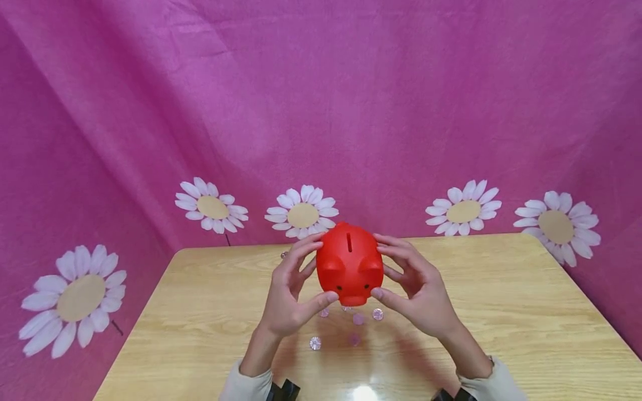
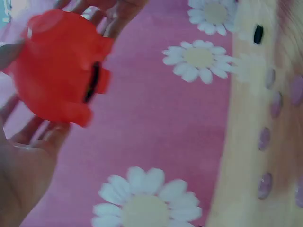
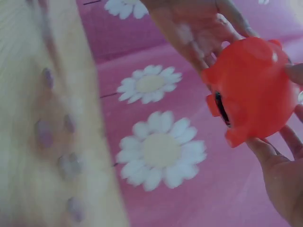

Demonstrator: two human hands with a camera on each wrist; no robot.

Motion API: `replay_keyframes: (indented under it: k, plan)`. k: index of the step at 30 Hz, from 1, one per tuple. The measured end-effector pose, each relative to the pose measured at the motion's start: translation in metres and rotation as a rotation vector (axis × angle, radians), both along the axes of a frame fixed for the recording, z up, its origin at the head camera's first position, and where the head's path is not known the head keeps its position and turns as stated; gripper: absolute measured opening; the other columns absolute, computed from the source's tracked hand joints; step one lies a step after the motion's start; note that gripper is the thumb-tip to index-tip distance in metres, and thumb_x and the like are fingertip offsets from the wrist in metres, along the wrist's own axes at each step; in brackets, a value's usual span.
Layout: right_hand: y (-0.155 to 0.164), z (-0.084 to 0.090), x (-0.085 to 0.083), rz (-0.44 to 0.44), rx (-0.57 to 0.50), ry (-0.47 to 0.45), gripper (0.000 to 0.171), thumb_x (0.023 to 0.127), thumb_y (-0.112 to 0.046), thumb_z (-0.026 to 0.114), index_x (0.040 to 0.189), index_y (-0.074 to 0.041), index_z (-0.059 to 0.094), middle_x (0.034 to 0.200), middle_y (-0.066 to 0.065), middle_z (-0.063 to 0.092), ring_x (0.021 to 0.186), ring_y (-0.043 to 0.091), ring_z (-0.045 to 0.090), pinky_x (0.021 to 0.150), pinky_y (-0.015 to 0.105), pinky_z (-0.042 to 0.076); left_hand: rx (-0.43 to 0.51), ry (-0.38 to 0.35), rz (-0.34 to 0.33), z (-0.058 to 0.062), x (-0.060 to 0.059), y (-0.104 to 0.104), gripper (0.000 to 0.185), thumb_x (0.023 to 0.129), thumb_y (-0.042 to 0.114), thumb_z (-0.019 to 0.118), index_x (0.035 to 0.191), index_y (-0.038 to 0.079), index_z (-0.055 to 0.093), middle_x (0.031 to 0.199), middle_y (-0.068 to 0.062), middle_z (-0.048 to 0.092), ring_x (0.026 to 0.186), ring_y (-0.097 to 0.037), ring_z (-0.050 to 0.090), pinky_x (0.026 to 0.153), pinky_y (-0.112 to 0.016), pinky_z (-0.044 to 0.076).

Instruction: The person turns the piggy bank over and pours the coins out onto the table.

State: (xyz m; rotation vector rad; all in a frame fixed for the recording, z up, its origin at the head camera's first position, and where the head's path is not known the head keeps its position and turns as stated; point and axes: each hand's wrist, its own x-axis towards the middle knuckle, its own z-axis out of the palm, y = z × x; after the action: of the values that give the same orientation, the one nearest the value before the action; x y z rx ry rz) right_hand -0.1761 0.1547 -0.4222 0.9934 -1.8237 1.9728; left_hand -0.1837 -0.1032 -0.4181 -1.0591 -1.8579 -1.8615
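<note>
Daisies of paper [image 1: 80, 298] dot the pink cloth backdrop [image 1: 351, 100] around your wooden desk [image 1: 501, 312], the leftmost one low on the side wall. Moving right, your left hand [image 1: 291, 289] is raised above the desk, its fingers curled round the left flank of the red piggy bank [image 1: 349, 264] and its thumb tucked under near the snout, so it is grasping the bank rather than resting loose. The piggy bank sits between your two hands, lifted clear of the desk over its middle, snout towards you and the coin slot [image 1: 349, 241] on top facing up; the left wrist view shows the same slot as a dark slit on the red body [image 2: 57, 66]. Beneath it, small clear pinkish coins [image 1: 315, 342] lie scattered on the desk close to you, apart from the bank. On the far side, your right hand [image 1: 418, 289] mirrors the left, fingers wrapped on the right flank and thumb under the snout, also grasping the bank, as the right wrist view confirms [image 3: 253, 90].
</note>
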Motion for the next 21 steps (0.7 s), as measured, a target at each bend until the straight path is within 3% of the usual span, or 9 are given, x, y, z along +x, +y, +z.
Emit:
replay_keyframes:
  k: [4,16,21]
  plan:
    - [0.0021,-0.0032,-0.0031,-0.015,0.053,-0.086,0.064,0.084,0.020,0.076,0.143,0.006,0.057,0.157,0.003,0.056,0.141,0.013,0.061,0.107,0.030,0.058,-0.063,-0.065,0.027,-0.0002,-0.0009,0.0003,0.069,0.088,0.009,0.084,0.150,0.004,0.053,0.160,-0.015,0.051,0.147,-0.020,0.052,0.117,-0.038,0.052]
    - [0.0007,-0.0070,-0.0052,-0.033,0.061,-0.117,0.059,0.087,0.017,0.076,0.142,0.005,0.059,0.153,0.005,0.058,0.136,0.013,0.065,0.104,0.028,0.061,-0.122,-0.141,0.100,-0.0020,0.0012,0.0012,0.070,0.088,0.011,0.082,0.152,0.008,0.054,0.156,-0.011,0.057,0.145,-0.031,0.056,0.115,-0.045,0.054]
    - [0.0020,-0.0068,-0.0058,-0.035,0.093,-0.151,0.057,0.092,0.012,0.073,0.146,0.003,0.058,0.151,-0.002,0.061,0.133,0.012,0.066,0.102,0.027,0.061,-0.146,-0.164,0.155,-0.0024,0.0007,0.0025,0.066,0.090,0.014,0.081,0.151,0.010,0.057,0.150,-0.011,0.063,0.137,-0.033,0.062,0.111,-0.040,0.058]
